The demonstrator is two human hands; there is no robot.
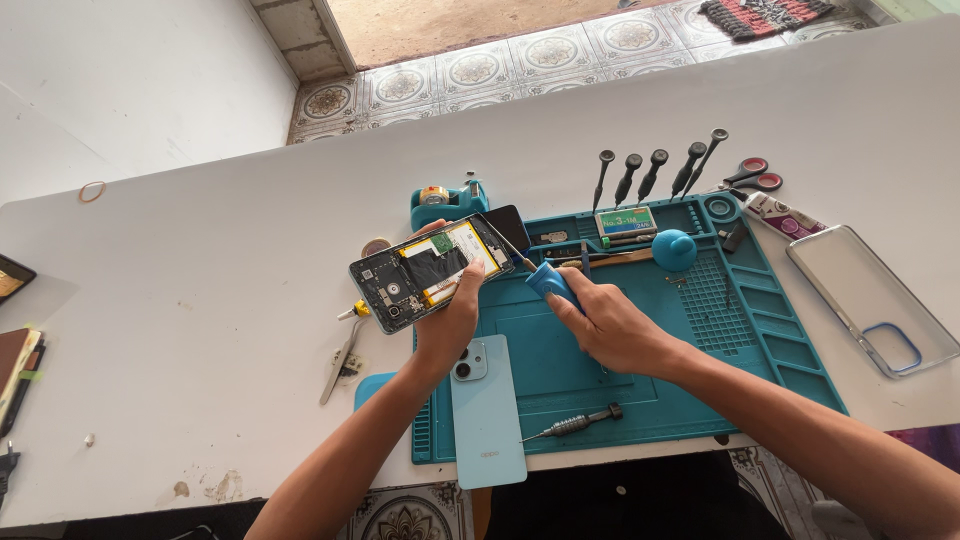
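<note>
White bench (200, 300) carries a teal repair mat (640, 340) toward its near edge, where the left hand (450, 320) holds an opened smartphone (432, 273), circuit side up, above the mat's far-left corner; its pale blue back cover (487, 410) lies at the near edge. The right hand (610, 325) has its grip clenched round a blue-handled screwdriver (553, 282), tip at the phone's edge. A slip of that tip could likely gouge the exposed battery or board, since the phone rests unsupported in the air.
</note>
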